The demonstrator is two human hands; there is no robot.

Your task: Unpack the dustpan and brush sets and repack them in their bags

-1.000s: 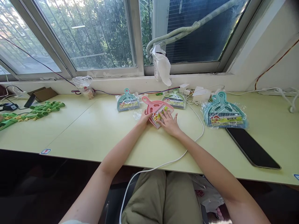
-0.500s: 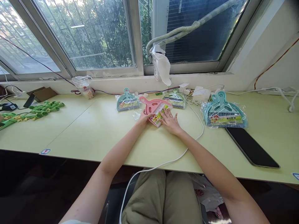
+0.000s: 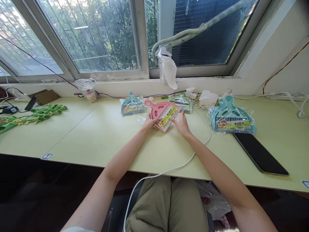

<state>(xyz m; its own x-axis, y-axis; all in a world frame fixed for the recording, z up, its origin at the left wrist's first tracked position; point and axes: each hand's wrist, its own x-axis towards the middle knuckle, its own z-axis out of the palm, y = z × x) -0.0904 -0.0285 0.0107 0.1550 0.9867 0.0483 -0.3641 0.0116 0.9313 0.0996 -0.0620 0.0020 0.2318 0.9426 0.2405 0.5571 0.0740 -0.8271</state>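
A pink dustpan and brush set [image 3: 162, 111] with a yellow-green label is held between my hands over the table, tilted with its handle to the upper left. My left hand [image 3: 150, 122] is closed on its left lower edge, thumb on the front. My right hand [image 3: 182, 125] grips the right lower corner, thumb in front and fingers behind the edge. Behind the pink set lie a teal dustpan set [image 3: 132, 104] on the left and a green dustpan set [image 3: 182, 102] on the right, partly covered by it.
A stack of wrapped teal dustpan sets [image 3: 231, 116] lies at right, beside a black phone [image 3: 260, 153]. A white cable [image 3: 178, 166] crosses the table to its front edge. Green plastic pieces [image 3: 45, 112], a brown box [image 3: 45, 97] and a plastic bag [image 3: 87, 89] are at left.
My right hand has slid off the front label to the right edge of the pink set and now grips that edge. The label is uncovered. My left hand stays in place.
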